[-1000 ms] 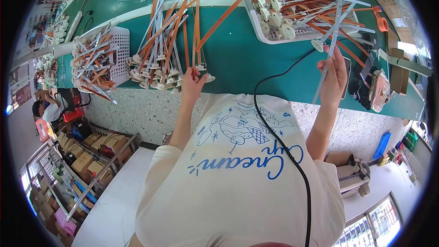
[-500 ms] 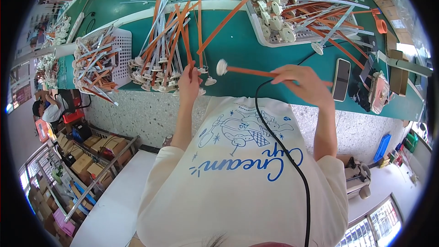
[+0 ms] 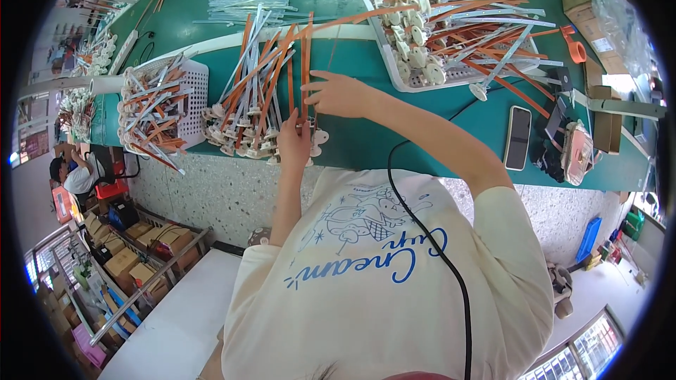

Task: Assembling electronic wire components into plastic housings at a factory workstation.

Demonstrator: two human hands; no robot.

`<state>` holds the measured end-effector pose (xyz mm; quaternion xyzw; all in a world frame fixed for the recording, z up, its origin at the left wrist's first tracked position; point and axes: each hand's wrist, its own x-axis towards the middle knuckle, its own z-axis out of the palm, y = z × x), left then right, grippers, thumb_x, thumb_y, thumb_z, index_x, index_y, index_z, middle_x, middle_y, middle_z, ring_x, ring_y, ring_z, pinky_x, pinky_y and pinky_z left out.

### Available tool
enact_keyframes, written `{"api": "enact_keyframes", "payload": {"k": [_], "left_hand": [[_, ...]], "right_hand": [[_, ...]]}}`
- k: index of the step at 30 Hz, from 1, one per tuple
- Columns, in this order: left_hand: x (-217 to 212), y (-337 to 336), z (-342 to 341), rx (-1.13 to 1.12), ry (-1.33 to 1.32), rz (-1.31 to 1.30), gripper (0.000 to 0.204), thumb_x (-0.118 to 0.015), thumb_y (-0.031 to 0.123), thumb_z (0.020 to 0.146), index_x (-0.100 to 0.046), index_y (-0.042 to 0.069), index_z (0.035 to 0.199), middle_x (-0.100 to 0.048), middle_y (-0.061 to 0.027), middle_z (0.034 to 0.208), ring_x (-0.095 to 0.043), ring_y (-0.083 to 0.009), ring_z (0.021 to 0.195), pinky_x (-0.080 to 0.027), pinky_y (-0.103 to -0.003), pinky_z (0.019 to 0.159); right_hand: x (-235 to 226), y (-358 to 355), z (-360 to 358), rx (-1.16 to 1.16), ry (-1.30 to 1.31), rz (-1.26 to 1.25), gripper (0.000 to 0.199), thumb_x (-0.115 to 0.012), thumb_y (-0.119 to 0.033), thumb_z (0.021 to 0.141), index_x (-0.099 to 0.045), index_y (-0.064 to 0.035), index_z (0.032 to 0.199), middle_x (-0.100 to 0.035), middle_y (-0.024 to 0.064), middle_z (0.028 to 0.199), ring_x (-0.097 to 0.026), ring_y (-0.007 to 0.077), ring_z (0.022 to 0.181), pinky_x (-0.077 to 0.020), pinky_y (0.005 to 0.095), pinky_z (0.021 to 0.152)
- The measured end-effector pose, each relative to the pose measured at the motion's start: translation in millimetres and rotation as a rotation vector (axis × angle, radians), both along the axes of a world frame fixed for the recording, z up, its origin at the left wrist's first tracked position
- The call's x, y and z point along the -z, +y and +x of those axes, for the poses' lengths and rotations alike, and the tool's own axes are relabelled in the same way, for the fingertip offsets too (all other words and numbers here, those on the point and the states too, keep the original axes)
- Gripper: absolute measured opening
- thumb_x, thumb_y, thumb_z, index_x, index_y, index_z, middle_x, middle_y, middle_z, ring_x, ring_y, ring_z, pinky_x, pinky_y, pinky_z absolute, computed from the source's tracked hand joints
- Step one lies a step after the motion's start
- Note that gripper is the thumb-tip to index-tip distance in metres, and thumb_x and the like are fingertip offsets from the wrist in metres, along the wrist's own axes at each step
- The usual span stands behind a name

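Observation:
In front of me to the left lies a pile of orange and silvery flat strips (image 3: pixel 264 91) with white round plastic ends (image 3: pixel 239 137). My left hand (image 3: pixel 294 142) is at the pile's right edge, its fingers closed around the lower part of an orange strip. My right hand (image 3: pixel 343 93) has crossed over to the same spot. Its fingers are stretched out and apart, with the tips at an upright orange strip (image 3: pixel 308 49). Another long orange strip (image 3: pixel 359 15) slants from the pile toward the basket at the right. White round ends (image 3: pixel 319 137) show beside my left hand.
A white basket (image 3: pixel 386 63) at the back right and a perforated white basket (image 3: pixel 196 102) at the left hold similar strips. Clear strips (image 3: pixel 246 7) lie behind the pile. A phone (image 3: pixel 518 138) and orange tape dispenser (image 3: pixel 575 48) are at the right. A black cable (image 3: pixel 431 232) hangs before me.
My right hand has moved left to the pile, and the orange strip with a white round end that it held is no longer in it. My left hand stays by the pile.

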<state>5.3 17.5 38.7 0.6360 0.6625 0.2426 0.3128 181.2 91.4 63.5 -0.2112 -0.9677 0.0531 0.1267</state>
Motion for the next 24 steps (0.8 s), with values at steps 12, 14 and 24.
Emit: {"api": "enact_keyframes", "payload": {"k": [12, 14, 24], "left_hand": [[-105.0, 101.2, 64.5, 0.386, 0.215, 0.689, 0.032, -0.047, 0.009, 0.082, -0.047, 0.006, 0.114, -0.052, -0.0176, 0.098, -0.050, -0.0298, 0.094, -0.040, -0.034, 0.079], [-104.2, 137.0, 87.3, 0.474, 0.263, 0.445, 0.029, -0.047, 0.010, 0.083, -0.048, 0.006, 0.111, -0.054, -0.0164, 0.091, -0.053, -0.0303, 0.087, -0.042, -0.035, 0.074], [-84.4, 205.2, 156.6, 0.400, -0.005, 0.299, 0.019, -0.051, 0.023, 0.081, -0.053, 0.006, 0.085, -0.060, -0.0100, 0.077, -0.060, -0.0240, 0.071, -0.044, -0.034, 0.061]], "right_hand": [[-17.2, -69.7, 65.3, 0.341, 0.396, -0.250, 0.014, -0.052, -0.007, 0.067, -0.059, -0.0095, 0.079, -0.056, 0.0010, 0.103, -0.047, 0.0196, 0.106, -0.0310, 0.0392, 0.098], [-25.6, -90.5, 84.8, 0.515, 0.470, -0.392, 0.018, -0.052, -0.002, 0.069, -0.058, -0.0090, 0.084, -0.057, 0.0022, 0.101, -0.051, 0.0210, 0.100, -0.0416, 0.0333, 0.086], [-46.9, -156.1, 151.4, 1.283, 0.842, -0.603, 0.019, -0.052, 0.004, 0.075, -0.057, -0.0015, 0.092, -0.059, 0.0091, 0.091, -0.058, 0.0204, 0.080, -0.0455, 0.0272, 0.073]]}}
